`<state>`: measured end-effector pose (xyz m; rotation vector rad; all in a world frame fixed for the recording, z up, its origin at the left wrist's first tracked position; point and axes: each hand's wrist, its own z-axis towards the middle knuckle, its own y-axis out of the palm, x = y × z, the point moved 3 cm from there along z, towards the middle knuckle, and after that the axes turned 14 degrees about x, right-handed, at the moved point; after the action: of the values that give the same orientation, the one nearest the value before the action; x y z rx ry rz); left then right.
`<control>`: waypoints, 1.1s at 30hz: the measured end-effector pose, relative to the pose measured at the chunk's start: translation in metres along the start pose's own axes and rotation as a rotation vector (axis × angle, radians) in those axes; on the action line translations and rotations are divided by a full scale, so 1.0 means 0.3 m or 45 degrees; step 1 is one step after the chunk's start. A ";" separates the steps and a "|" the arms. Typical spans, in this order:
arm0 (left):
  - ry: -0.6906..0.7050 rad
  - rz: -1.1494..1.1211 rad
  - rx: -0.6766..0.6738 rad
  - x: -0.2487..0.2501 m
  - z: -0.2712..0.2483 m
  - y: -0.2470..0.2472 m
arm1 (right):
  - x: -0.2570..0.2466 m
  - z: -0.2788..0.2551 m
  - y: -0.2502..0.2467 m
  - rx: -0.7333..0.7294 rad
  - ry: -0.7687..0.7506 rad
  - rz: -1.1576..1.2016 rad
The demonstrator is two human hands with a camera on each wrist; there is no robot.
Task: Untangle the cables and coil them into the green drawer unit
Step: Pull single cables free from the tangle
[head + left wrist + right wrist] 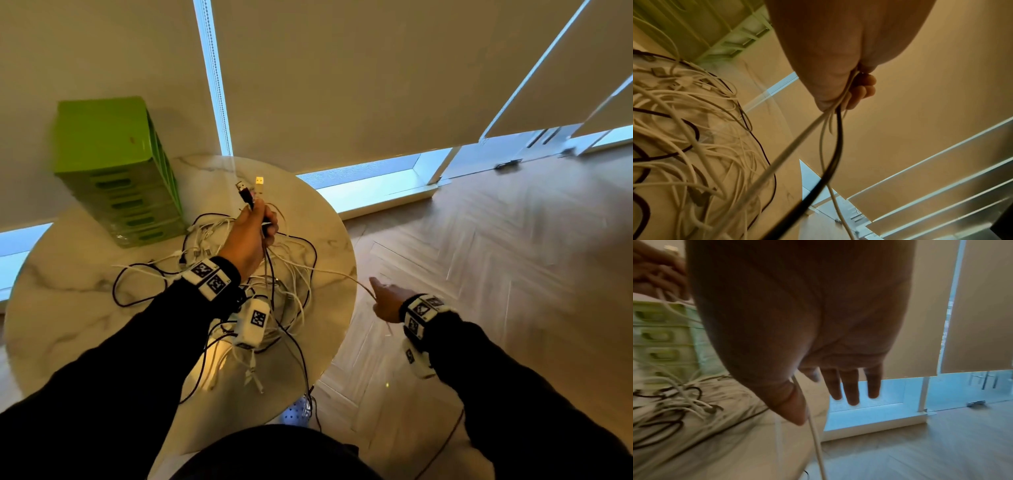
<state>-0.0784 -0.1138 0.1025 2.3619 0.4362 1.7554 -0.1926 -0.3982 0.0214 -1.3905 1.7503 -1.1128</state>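
Observation:
A tangle of white and black cables (294, 260) (684, 146) lies on the round marble table (68, 308). The green drawer unit (113, 161) (659, 337) stands at the table's back left with its drawers closed. My left hand (253, 233) (838, 81) is raised over the pile and grips several cables, with a black USB plug (242, 188) and a white one (259, 181) sticking up. One white cable (342, 275) (816, 434) stretches right, off the table edge, to my right hand (387, 301) (818, 353). It runs through the crook beside the thumb, and the other fingers are straight.
Herringbone wood floor (496, 257) spreads to the right of the table. Drawn roller blinds (342, 85) cover the windows behind. A thin dark cable (452, 431) trails over the table's front edge towards the floor. A white perforated object (294, 411) sits under the table.

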 end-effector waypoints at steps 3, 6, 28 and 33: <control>-0.055 -0.040 -0.092 -0.017 -0.035 0.034 | -0.148 -0.029 -0.045 0.203 -0.345 0.290; -0.089 -0.065 -0.151 -0.031 -0.054 0.060 | -0.347 -0.051 -0.097 0.250 -0.632 0.629; -0.088 -0.047 -0.432 0.059 -0.127 0.077 | -0.370 -0.096 -0.210 -0.152 -0.552 0.739; -0.167 -0.043 -0.515 0.126 -0.156 0.057 | -0.566 -0.146 -0.221 -0.544 -0.698 1.054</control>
<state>-0.1106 -0.1193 0.1558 2.1471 0.0887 1.4932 -0.1607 -0.2291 0.0960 -0.8827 1.8866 0.0851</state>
